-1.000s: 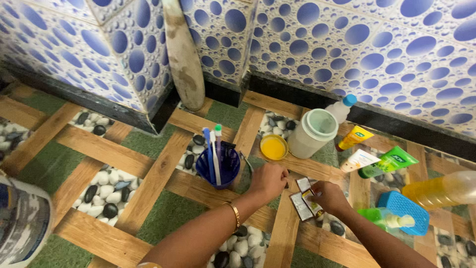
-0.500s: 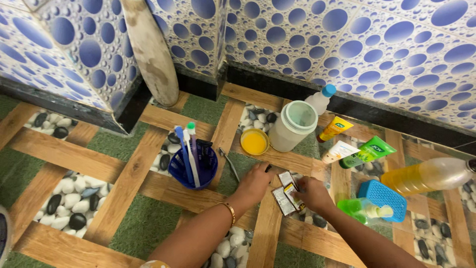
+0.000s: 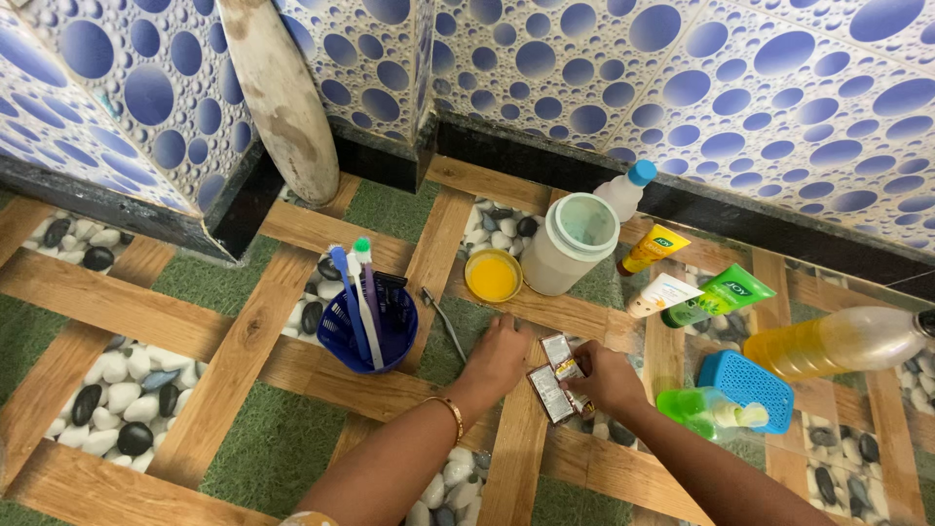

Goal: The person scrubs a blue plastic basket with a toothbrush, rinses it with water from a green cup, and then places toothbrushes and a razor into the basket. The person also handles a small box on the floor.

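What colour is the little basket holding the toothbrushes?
The basket is dark blue, with an open mesh wall; the head view shows it clearly, left of the left hand.

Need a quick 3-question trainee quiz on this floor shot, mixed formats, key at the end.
1. True or false: the blue holder with toothbrushes stands upright.
2. Which hand grips the small sachets? A) right hand B) left hand
3. Fill in: the lying bottle holds a ____ liquid.

Key: 1 true. 2 A; the left hand rests flat on the floor tile beside them. 3 yellow.
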